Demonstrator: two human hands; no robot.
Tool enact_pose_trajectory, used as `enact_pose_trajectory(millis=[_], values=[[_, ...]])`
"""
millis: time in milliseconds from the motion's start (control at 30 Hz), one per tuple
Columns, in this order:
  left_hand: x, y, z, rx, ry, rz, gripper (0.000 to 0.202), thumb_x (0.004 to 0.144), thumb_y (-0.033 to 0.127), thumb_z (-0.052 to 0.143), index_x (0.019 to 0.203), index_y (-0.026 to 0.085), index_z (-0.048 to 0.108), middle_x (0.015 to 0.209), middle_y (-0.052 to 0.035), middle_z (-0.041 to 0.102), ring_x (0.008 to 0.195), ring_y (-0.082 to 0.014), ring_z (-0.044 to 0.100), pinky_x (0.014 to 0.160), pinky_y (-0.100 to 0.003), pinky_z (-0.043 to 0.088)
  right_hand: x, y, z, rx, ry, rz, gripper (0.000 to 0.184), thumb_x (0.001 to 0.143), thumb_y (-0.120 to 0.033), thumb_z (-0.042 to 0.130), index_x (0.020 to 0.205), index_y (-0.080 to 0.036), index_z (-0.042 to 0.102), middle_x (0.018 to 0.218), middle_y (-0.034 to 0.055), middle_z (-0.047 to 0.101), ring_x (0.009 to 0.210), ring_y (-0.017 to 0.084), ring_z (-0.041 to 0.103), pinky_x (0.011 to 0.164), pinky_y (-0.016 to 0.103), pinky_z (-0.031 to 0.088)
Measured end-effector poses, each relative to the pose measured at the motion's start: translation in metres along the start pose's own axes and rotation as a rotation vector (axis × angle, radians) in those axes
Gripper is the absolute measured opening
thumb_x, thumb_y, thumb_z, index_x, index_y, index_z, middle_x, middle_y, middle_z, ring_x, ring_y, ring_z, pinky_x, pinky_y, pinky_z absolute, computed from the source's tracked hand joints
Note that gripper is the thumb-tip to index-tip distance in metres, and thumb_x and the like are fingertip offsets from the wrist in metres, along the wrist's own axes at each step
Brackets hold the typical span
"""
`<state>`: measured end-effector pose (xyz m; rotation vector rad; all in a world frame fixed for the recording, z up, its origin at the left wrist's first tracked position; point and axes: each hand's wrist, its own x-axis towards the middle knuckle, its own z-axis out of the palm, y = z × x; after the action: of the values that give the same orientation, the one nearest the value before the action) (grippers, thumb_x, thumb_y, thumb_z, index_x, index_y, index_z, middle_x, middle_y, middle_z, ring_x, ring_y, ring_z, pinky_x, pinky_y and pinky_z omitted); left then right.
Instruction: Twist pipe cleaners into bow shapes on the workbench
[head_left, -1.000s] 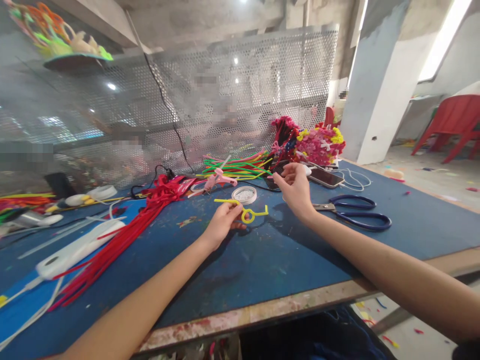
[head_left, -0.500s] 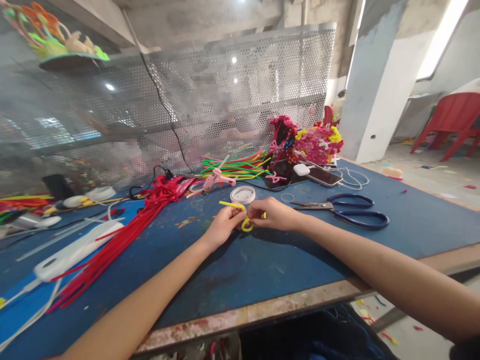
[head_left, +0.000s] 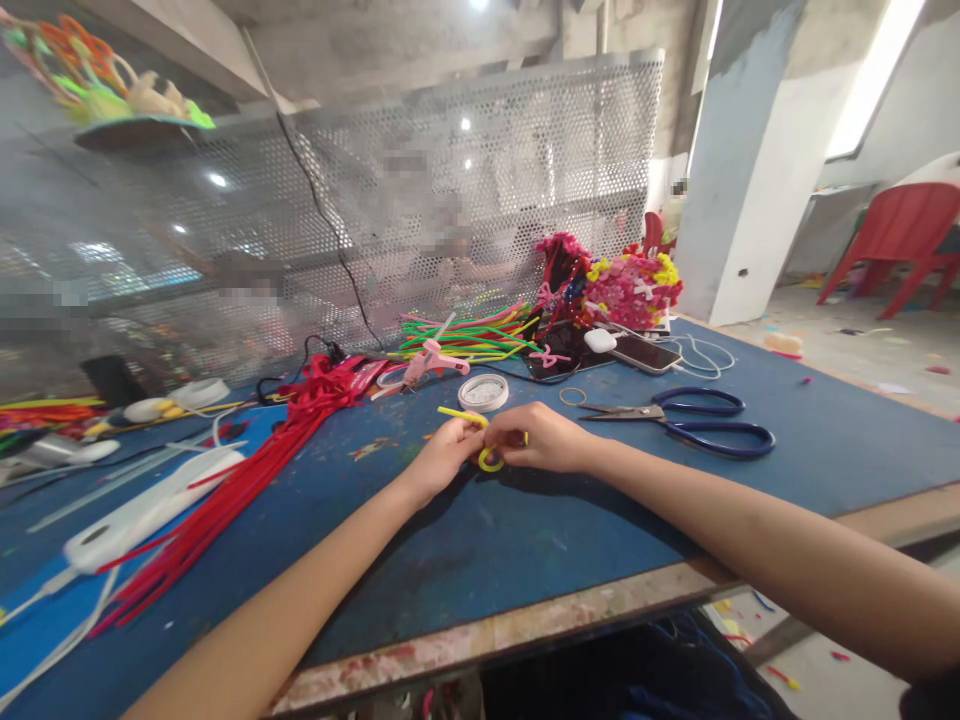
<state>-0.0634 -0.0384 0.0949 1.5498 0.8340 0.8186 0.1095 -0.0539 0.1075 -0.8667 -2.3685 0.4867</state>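
Observation:
A yellow pipe cleaner (head_left: pixel 490 462) is bent into a loop between my two hands, low over the blue table. My left hand (head_left: pixel 448 455) pinches it, and one straight end sticks out to the left above the fingers. From the other side my right hand (head_left: pixel 536 438) closes its fingertips on the same pipe cleaner, touching the left fingertips; a short end shows by its knuckles. Just behind the hands stands a small round white tub (head_left: pixel 483 392) with whitish bits inside. Blue-handled scissors (head_left: pixel 675 415) lie to the right of my right hand.
Red pipe cleaners (head_left: pixel 300 420) and a white power strip (head_left: pixel 154 505) lie at left. Farther back are a pink glue gun (head_left: pixel 433 362), green and yellow pipe cleaners (head_left: pixel 465 335), a phone (head_left: pixel 646 353) with a white cable, and pink fuzzy flowers (head_left: pixel 634 290). A perforated metal screen (head_left: pixel 480 190) stands behind.
My right hand has shifted slightly left, closer against the left fingertips. The yellow loop appears a little smaller and more covered by the fingers. The view has moved slightly.

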Motion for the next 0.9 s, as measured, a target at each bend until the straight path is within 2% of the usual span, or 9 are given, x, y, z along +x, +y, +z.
enact_pose_trajectory(millis=[167, 333, 467, 600, 800, 900], values=[[0.001, -0.004, 0.0, 0.122, -0.054, 0.039, 0.037, 0.068, 0.049, 0.06, 0.076, 0.014, 0.051, 0.062, 0.0014, 0.052, 0.062, -0.0134, 0.051, 0.061, -0.025, 0.038, 0.0, 0.001, -0.001, 0.108, -0.049, 0.056, 0.012, 0.068, -0.011, 0.055, 0.079, -0.014, 0.06, 0.067, -0.0005, 0.06, 0.06, 0.009, 0.053, 0.058, 0.019, 0.04], [0.0, -0.003, -0.001, 0.191, -0.054, 0.09, 0.029, 0.074, 0.043, 0.056, 0.077, 0.015, 0.053, 0.069, 0.0008, 0.051, 0.066, -0.0124, 0.046, 0.059, -0.023, 0.035, 0.0, 0.009, 0.0, 0.172, -0.006, 0.094, 0.009, 0.067, -0.012, 0.056, 0.075, -0.014, 0.06, 0.066, -0.0016, 0.058, 0.059, 0.009, 0.053, 0.057, 0.018, 0.04], [-0.002, -0.002, -0.001, 0.255, -0.05, 0.095, 0.025, 0.078, 0.04, 0.05, 0.078, 0.015, 0.052, 0.072, 0.0007, 0.05, 0.068, -0.0128, 0.046, 0.061, -0.023, 0.036, 0.001, 0.012, -0.001, 0.354, -0.059, 0.15, 0.01, 0.068, -0.02, 0.061, 0.075, -0.014, 0.059, 0.067, -0.001, 0.06, 0.063, 0.01, 0.056, 0.06, 0.02, 0.043], [-0.002, -0.002, 0.0, 0.241, -0.039, 0.104, 0.023, 0.079, 0.039, 0.05, 0.078, 0.016, 0.053, 0.071, 0.0008, 0.049, 0.066, -0.0123, 0.045, 0.061, -0.023, 0.036, 0.001, 0.011, -0.003, 0.517, -0.107, 0.266, 0.016, 0.066, -0.023, 0.064, 0.076, -0.013, 0.058, 0.067, -0.0006, 0.063, 0.06, 0.01, 0.058, 0.058, 0.02, 0.045], [-0.003, -0.003, 0.001, 0.16, -0.024, 0.075, 0.025, 0.076, 0.04, 0.055, 0.079, 0.015, 0.056, 0.072, 0.0009, 0.051, 0.068, -0.0121, 0.046, 0.062, -0.023, 0.036, 0.002, 0.008, -0.005, 0.481, -0.085, 0.309, 0.015, 0.063, -0.021, 0.065, 0.074, -0.014, 0.058, 0.064, -0.0009, 0.064, 0.058, 0.01, 0.058, 0.054, 0.018, 0.043], [-0.002, -0.004, -0.001, 0.045, 0.001, 0.022, 0.026, 0.073, 0.039, 0.06, 0.078, 0.014, 0.057, 0.073, 0.0003, 0.053, 0.07, -0.0119, 0.048, 0.063, -0.023, 0.037, 0.001, 0.007, -0.006, 0.46, -0.075, 0.318, 0.014, 0.063, -0.021, 0.064, 0.072, -0.013, 0.058, 0.062, -0.0009, 0.063, 0.055, 0.009, 0.056, 0.051, 0.017, 0.041]])
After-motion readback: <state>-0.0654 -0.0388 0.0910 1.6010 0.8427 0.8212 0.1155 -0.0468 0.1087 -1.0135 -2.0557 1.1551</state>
